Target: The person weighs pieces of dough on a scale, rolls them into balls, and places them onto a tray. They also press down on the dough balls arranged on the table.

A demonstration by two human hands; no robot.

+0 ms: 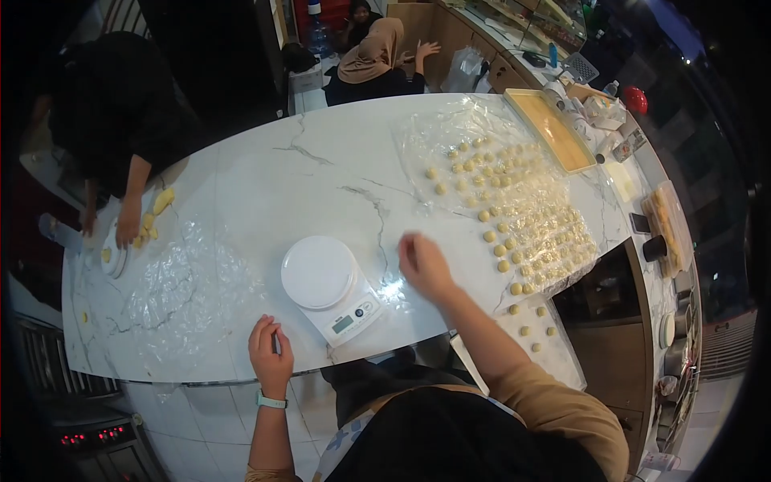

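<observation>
My left hand (271, 352) is at the table's near edge, left of a white kitchen scale (320, 277). Its fingers are loosely bent, with a gap beside the thumb, and nothing shows in it. To the right of the scale, my right hand (426, 267) is over the marble tabletop (265, 193), slightly smeared by motion. Its fingers are curled together; whatever they may hold is hidden. The scale has a round white platform and a small display, whose digits are too small to read. Right of my right hand, rows of pale dough balls (489, 237) lie on clear plastic.
A tray with several dough balls (536, 347) stands below the right table edge. A shallow yellow tray (550, 130) is at the far right. Crumpled plastic film (189, 297) covers the left side, where another person's hand (129, 221) works near yellow dough pieces (163, 201).
</observation>
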